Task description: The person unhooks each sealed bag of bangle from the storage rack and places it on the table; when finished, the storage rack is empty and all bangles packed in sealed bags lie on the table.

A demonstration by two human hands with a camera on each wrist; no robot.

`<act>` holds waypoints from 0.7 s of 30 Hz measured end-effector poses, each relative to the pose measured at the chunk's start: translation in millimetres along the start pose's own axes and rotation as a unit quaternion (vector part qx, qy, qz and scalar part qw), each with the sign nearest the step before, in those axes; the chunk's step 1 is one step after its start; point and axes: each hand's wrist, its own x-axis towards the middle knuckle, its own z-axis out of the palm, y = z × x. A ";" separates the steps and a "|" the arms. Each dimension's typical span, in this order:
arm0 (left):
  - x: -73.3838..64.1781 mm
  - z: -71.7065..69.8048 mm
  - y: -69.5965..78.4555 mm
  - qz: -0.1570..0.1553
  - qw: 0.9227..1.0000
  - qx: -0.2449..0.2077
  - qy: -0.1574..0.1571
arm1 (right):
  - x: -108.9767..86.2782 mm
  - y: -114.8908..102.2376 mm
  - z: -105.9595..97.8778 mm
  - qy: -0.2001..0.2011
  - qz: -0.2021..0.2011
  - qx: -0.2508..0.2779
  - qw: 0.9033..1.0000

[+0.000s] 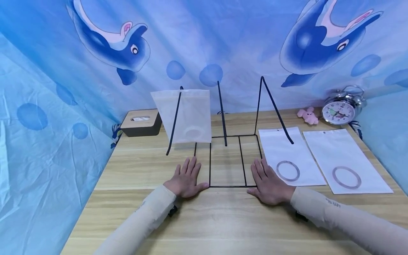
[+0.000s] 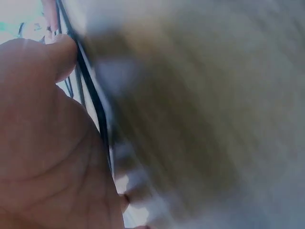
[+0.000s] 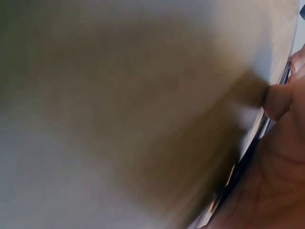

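Well, the black wire stand sits on the wooden surface, with its flat base right between the two hands. The left hand is at its left front corner, and the right hand is at its right one, so neither is much nearer. The fingers of both hands are straight, point away from the person and grip nothing, and the thumbs stick out inward. The base's side bars run the same way as the fingers. A white bag hangs at the left sloping rod, past the left hand. On the right, two flat bags lie side by side, long sides running away from the person. The right hand is closer to both, with the inner bag just beside it and the outer bag farther off. The head view shows all three bags but hides the palms. The left wrist view shows the palm close to a dark bar, and the right one does too, but I can't tell how hard they press.
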 end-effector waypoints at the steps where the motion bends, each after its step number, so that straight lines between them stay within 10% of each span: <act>1: -1.4 -0.7 -0.8 0.005 1.000 0.000 0.004 | -0.1 -0.5 2.0 -0.003 0.007 -0.001 1.000; 6: -14.5 -16.9 -6.8 0.020 0.999 -0.038 0.022 | 1.5 0.2 9.1 -0.014 0.024 -0.012 1.000; 12: -33.5 -49.7 -34.2 0.007 0.982 -0.119 0.146 | 1.5 -0.9 7.7 -0.015 0.023 -0.008 1.000; 16: -43.7 -83.6 -53.0 -0.059 0.942 -0.220 0.246 | -0.2 -7.5 -2.6 -0.014 0.022 0.004 1.000; 21: -42.7 -125.2 -62.6 -0.086 0.864 -0.332 0.369 | -1.7 -8.8 -4.0 -0.010 0.020 0.010 1.000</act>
